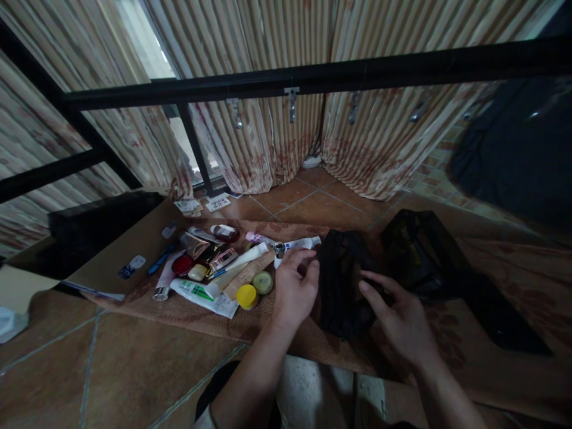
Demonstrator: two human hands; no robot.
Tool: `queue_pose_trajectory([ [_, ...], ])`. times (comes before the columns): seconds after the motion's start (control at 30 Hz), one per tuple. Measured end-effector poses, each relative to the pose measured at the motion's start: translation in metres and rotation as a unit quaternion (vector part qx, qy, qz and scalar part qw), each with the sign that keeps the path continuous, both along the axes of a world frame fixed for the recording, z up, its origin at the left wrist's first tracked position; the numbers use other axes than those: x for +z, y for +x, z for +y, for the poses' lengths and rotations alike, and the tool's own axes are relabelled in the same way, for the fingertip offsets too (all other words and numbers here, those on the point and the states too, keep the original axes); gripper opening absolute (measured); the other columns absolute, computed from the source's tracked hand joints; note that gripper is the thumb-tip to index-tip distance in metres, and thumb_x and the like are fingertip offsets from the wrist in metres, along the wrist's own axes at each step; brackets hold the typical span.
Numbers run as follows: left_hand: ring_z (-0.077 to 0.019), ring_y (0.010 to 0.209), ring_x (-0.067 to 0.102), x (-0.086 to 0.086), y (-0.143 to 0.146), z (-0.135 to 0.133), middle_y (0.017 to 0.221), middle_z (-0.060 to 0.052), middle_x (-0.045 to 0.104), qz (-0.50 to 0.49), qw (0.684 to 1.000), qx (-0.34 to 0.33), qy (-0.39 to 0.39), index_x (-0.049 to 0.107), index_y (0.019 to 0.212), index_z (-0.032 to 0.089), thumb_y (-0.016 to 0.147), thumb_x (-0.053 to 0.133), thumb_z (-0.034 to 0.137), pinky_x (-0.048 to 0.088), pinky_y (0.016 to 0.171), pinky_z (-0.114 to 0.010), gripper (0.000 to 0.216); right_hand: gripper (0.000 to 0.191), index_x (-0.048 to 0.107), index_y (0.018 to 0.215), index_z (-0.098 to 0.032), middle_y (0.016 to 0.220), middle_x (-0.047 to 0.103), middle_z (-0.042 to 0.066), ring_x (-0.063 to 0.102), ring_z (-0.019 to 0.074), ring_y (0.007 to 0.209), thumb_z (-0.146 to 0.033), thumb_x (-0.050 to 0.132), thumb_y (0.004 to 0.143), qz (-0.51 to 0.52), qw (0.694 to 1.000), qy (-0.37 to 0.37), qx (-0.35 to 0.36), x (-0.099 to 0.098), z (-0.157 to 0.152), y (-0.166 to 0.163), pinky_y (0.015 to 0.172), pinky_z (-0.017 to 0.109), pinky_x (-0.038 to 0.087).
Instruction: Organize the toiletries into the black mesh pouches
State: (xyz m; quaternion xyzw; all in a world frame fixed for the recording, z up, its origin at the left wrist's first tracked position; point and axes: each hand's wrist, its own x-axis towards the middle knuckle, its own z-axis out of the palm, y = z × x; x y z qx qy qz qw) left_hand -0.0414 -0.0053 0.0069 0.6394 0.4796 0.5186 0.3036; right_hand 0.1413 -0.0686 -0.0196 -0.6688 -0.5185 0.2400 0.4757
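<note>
My left hand (295, 289) is above the cloth with its fingers curled in. Whatever it may hold is hidden. Just behind its knuckles is a small white container with a silver cap (279, 250); I cannot tell if they touch. A black mesh pouch (342, 286) lies between my hands. My right hand (400, 316) reaches over the pouch's right side, thumb and index finger apart. Left of my hands, toiletries lie in a pile: a white and green tube (203, 297), a yellow-lidded jar (246, 296), a green-lidded jar (263, 282) and a red round case (182, 264).
An open cardboard box (134, 253) with dark contents stands at the left. To the right lies another black bag (415, 250) with a dark strap. A black metal rail (348, 74) with hooks crosses before the curtains (277, 137). Tiled floor (134, 351) borders the patterned cloth.
</note>
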Motion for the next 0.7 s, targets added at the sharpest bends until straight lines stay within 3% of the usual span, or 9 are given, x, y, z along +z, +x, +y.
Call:
queue_pose_trajectory([
  [0.2, -0.0159, 0.082, 0.063, -0.001, -0.005, 0.005, 0.094, -0.004, 0.068, -0.032, 0.999, 0.022, -0.005, 0.07, 0.095, 0.019, 0.084, 0.057, 0.016, 0.05, 0.077, -0.029, 0.017, 0.03, 0.074, 0.104, -0.027, 0.12, 0.064, 0.007, 0.06, 0.0248, 0.115, -0.047, 0.063, 0.086, -0.05, 0.997, 0.063, -0.001, 0.002, -0.001, -0.003, 0.092, 0.037, 0.049],
  [0.5, -0.0136, 0.061, 0.057, -0.001, -0.043, 0.03, 0.075, -0.001, 0.065, -0.087, 0.987, 0.122, -0.062, 0.069, 0.099, 0.016, 0.081, 0.06, 0.027, 0.044, 0.06, -0.025, 0.023, 0.03, 0.074, 0.103, -0.027, 0.122, 0.061, 0.007, 0.057, 0.0259, 0.119, -0.049, 0.061, 0.087, -0.065, 0.996, 0.061, -0.008, 0.0, -0.001, -0.004, 0.095, 0.039, 0.048],
  [0.7, -0.0154, 0.063, 0.059, -0.001, -0.062, 0.039, 0.078, -0.003, 0.068, -0.01, 0.981, 0.171, -0.09, 0.069, 0.101, 0.013, 0.077, 0.059, 0.02, 0.048, 0.066, -0.028, 0.027, 0.031, 0.074, 0.103, -0.028, 0.123, 0.061, 0.007, 0.058, 0.0262, 0.118, -0.049, 0.061, 0.086, -0.06, 0.996, 0.063, -0.013, -0.001, -0.001, -0.005, 0.094, 0.039, 0.048],
])
